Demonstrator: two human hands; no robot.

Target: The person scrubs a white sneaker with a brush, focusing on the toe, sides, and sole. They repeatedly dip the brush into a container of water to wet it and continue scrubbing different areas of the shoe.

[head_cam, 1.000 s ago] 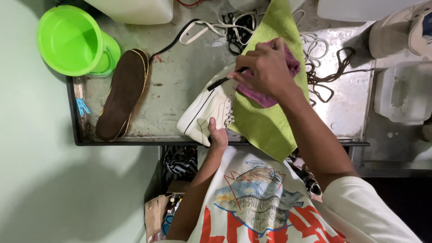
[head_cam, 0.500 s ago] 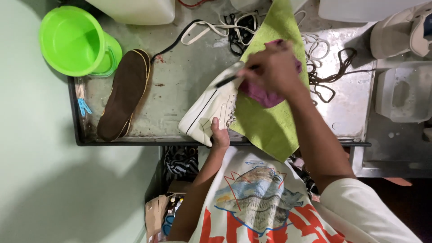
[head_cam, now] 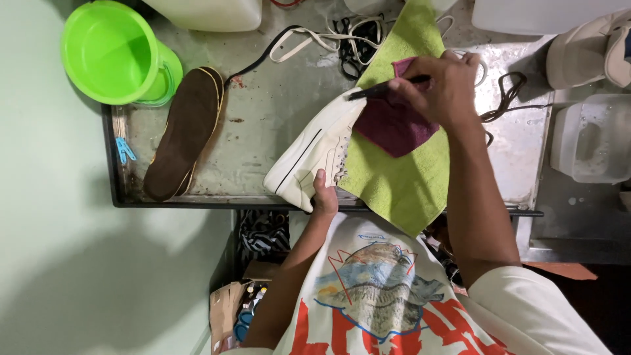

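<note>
Lying tilted, white sneaker (head_cam: 314,158) looks seemingly unlaced.

Left hand (head_cam: 323,196) gripping; right hand (head_cam: 442,89) pinching.

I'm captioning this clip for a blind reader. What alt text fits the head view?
Seen from above, a person's left hand steadies a white shoe on a metal tray while the right hand holds a thin black tool at its edge, over a maroon cloth on a green towel. A brown insole and green tub sit left.
</note>
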